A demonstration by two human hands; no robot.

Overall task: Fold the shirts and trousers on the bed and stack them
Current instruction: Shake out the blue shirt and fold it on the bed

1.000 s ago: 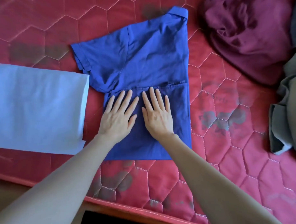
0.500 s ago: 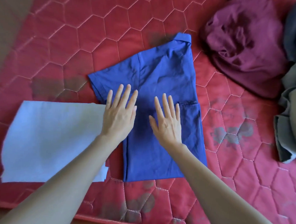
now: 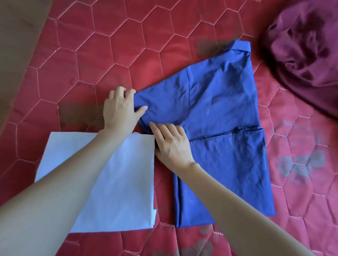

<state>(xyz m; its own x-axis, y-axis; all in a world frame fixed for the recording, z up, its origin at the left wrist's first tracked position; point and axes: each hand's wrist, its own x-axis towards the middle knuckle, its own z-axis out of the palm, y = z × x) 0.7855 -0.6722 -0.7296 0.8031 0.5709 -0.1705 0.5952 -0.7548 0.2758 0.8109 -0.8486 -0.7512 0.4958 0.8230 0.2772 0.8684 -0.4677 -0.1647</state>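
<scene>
Sleeve fold on the blue shirt (image 3: pixel 218 130): left hand (image 3: pixel 119 110) pinches the sleeve cuff, right hand (image 3: pixel 172 145) just below it grips the cuff's lower corner. Shirt body extends right of the grip on the red quilt (image 3: pixel 104 44); folded white garment (image 3: pixel 116 187) lies below the left hand. Next, probably: carry the sleeve right, across the body.

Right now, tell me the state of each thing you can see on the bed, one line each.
Blue shirt: partly folded, lying flat, one sleeve out to the side.
Left hand: grips the sleeve's end.
Right hand: fingers curled at the sleeve's lower edge.
Pale blue garment: folded flat, beside the shirt.
Maroon garment: crumpled, unfolded.
Red quilted bed: stained in patches.
</scene>
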